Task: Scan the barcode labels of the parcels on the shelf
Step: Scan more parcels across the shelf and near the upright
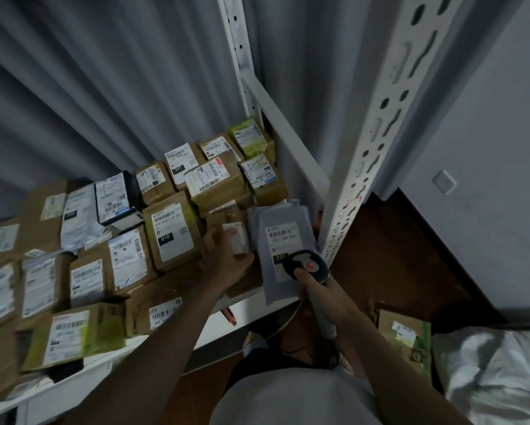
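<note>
Here we see both bare arms reaching forward over a white metal shelf (pixel 196 338) crowded with labelled cardboard parcels. The right hand (pixel 325 292) curls round the grey handheld barcode scanner (pixel 308 266), its head aimed down at a flat grey plastic mailer (pixel 283 250) whose long axis runs away from us. The left hand (pixel 227 259) grips a small brown box (pixel 237 240) just beside it.

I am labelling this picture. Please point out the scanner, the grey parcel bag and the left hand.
scanner (pixel 307 265): head view, on its dark head.
grey parcel bag (pixel 283 240): head view, on its white label.
left hand (pixel 227 259): head view, on its back.
</note>
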